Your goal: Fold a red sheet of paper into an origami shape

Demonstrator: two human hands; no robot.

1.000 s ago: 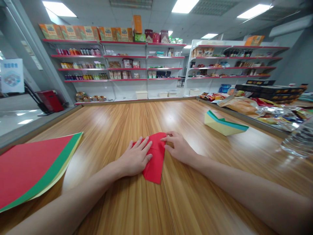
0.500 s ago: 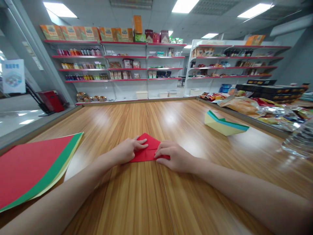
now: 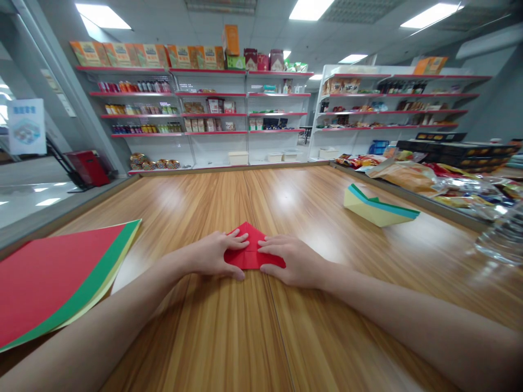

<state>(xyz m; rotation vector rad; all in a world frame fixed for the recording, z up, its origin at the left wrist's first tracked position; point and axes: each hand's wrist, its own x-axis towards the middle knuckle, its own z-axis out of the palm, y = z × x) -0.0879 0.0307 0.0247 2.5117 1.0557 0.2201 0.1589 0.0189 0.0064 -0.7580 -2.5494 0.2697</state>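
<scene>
A folded red paper [image 3: 252, 251] lies on the wooden table [image 3: 253, 326], shaped like a triangle with its tip pointing away from me. My left hand [image 3: 214, 254] rests on its left half, fingers flat on the paper and thumb at the near edge. My right hand [image 3: 291, 259] covers the right half in the same way, fingers stretched towards the middle crease. Both hands press the paper down and their fingertips almost meet.
A stack of red, green and yellow sheets [image 3: 53, 277] lies at the left. Folded yellow and teal paper [image 3: 378, 208] sits at the right. Snack packets [image 3: 429, 177] and a clear plastic bottle [image 3: 504, 234] crowd the right edge. Shop shelves [image 3: 245, 114] stand behind.
A second ago the red paper was longer and reached towards me; it has been folded up into a short triangle. Both hands have moved in over it, closer together.
</scene>
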